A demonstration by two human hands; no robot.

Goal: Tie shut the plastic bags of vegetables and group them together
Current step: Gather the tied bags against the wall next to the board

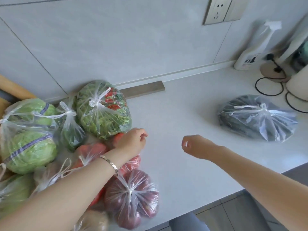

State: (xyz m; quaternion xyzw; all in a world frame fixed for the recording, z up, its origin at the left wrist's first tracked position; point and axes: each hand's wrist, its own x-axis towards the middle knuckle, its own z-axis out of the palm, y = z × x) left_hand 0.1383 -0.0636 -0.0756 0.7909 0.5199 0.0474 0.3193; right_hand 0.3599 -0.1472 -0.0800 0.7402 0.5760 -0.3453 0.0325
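Note:
Several knotted clear bags crowd the left of the white counter [175,114]: a bag of leafy greens [103,110] by the wall, two cabbage bags [28,135], a small dark-greens bag [71,130], a carrot bag [90,150] and a red-onion bag [131,199]. A knotted bag of dark vegetables [256,119] lies alone at the right. My left hand [133,140] hovers over the carrot bag, fingers loosely curled, holding nothing. My right hand [191,145] hangs over bare counter, fingers loosely curled, empty.
A spray bottle [253,49], a round base with a black cord [273,80] and an appliance stand at the back right corner. A wall socket [218,10] sits above. A grey strip [143,90] lies along the wall. The counter's front edge runs diagonally at lower right.

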